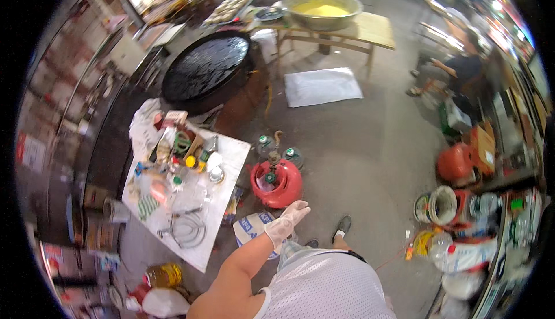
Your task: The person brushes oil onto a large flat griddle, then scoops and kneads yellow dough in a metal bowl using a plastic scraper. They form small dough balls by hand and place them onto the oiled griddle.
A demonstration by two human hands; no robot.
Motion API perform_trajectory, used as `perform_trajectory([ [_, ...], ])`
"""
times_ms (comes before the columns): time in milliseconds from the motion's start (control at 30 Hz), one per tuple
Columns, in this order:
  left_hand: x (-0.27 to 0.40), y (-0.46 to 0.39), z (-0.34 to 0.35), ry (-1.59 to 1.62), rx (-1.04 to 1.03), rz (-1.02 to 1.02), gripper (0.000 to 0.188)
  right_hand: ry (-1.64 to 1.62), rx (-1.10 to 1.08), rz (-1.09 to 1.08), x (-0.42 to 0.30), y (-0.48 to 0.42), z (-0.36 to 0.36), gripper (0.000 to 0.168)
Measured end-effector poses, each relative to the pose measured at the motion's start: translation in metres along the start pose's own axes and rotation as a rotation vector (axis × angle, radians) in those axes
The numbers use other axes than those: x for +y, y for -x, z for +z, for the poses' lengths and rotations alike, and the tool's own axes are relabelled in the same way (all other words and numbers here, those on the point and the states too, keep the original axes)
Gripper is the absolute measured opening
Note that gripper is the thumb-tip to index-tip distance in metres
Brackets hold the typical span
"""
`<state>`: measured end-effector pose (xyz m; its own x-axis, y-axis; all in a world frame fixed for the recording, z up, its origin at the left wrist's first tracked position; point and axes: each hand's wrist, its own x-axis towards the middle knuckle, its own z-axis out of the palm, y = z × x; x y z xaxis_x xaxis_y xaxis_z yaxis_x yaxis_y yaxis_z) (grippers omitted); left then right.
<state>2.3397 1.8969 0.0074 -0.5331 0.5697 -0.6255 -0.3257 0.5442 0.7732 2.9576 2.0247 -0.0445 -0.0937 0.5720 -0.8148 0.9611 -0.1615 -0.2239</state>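
Note:
My left hand (pixel 289 221), in a thin clear glove, reaches forward with its fingers extended and nothing in them. It hangs over a white-and-blue printed sack (pixel 253 228) and just on the near side of a red gas cylinder (pixel 288 189). I cannot tell whether it touches either. The cylinder has a valve on top, and two plastic bottles (pixel 293 156) stand behind it. My right hand is out of view. To the left, a white-topped table (pixel 232 154) carries a coiled clear hose (pixel 188 230), jars, a roll of green tape (pixel 182 141) and plastic bags.
Beyond the table is a wide black pan (pixel 208 67) with dark liquid. A metal basin (pixel 323 22) of yellow food stands on a wooden table (pixel 377 30). A white sheet (pixel 323 87) lies on the floor. At right sits a person (pixel 464 67), near buckets (pixel 442 206) and bottles.

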Motion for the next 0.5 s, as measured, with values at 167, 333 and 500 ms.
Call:
perform_trajectory([
  [167, -0.043, 0.000, -0.020, 0.267, 0.267, -0.063, 0.045, 0.527, 0.028, -0.269, -0.113, -0.146, -0.145, 0.025],
  [333, -0.057, -0.012, 0.012, 0.461, 0.473, -0.226, 0.029, 1.102, 0.423, -0.764, -0.235, -0.258, -0.300, 0.014],
  [500, -0.056, -0.016, 0.005, 0.645, 0.437, -0.285, 0.029, -0.864, 0.072, -0.407, -0.470, -0.157, -0.303, 0.027],
])
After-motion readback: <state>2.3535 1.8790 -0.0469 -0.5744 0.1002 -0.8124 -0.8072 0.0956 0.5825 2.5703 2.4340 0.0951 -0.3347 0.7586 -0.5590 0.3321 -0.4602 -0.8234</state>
